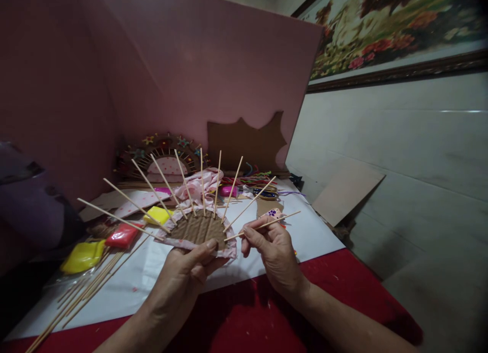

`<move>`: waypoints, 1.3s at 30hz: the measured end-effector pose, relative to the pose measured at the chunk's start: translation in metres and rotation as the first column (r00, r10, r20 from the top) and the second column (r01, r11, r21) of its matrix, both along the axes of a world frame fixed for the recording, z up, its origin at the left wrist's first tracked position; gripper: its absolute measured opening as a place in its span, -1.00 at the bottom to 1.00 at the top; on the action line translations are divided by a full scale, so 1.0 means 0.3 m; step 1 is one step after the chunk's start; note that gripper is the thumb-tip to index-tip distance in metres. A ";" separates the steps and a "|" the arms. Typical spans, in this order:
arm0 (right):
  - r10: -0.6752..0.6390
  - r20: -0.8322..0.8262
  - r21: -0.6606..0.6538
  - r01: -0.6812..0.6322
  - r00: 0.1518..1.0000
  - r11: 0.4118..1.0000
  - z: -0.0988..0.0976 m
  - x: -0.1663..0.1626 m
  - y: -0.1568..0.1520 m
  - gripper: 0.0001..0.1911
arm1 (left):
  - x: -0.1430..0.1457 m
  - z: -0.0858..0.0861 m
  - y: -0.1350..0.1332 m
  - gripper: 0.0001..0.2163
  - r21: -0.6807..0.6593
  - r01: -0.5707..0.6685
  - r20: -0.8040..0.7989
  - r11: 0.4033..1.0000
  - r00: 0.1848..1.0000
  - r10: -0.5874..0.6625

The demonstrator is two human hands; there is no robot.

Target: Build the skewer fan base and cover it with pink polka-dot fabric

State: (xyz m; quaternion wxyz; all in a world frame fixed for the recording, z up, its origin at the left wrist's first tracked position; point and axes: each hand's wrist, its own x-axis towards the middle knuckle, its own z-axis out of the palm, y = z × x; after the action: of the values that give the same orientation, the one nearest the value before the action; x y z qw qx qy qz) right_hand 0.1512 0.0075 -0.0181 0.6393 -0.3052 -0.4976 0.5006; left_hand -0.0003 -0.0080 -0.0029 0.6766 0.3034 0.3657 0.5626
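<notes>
My left hand grips the lower edge of a half-round cardboard piece, thumb on its brown face. Pink fabric wraps round the cardboard's rim. Several thin wooden sticks fan outward from the curved edge. Between thumb and fingers my right hand pinches the rightmost wooden stick, whose inner end meets the cardboard at its right side. Whether that end is fixed there I cannot tell.
Loose sticks and yellow and red packets lie left on white paper over a red cloth. Behind are pink fabric, scissors, a decorated half-round piece and jagged cardboard.
</notes>
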 end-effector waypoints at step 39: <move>0.000 -0.018 -0.052 -0.001 1.000 0.999 -0.021 0.004 0.019 -0.86 | 0.002 -0.020 -0.009 -0.85 0.043 0.034 -0.020 0.999 0.999 -0.033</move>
State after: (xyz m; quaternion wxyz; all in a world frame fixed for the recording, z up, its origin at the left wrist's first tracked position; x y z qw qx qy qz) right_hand 0.1524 0.0131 -0.0243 0.6355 -0.3170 -0.4786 0.5163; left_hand 0.0002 -0.0108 -0.0090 0.6755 0.3295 0.3550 0.5560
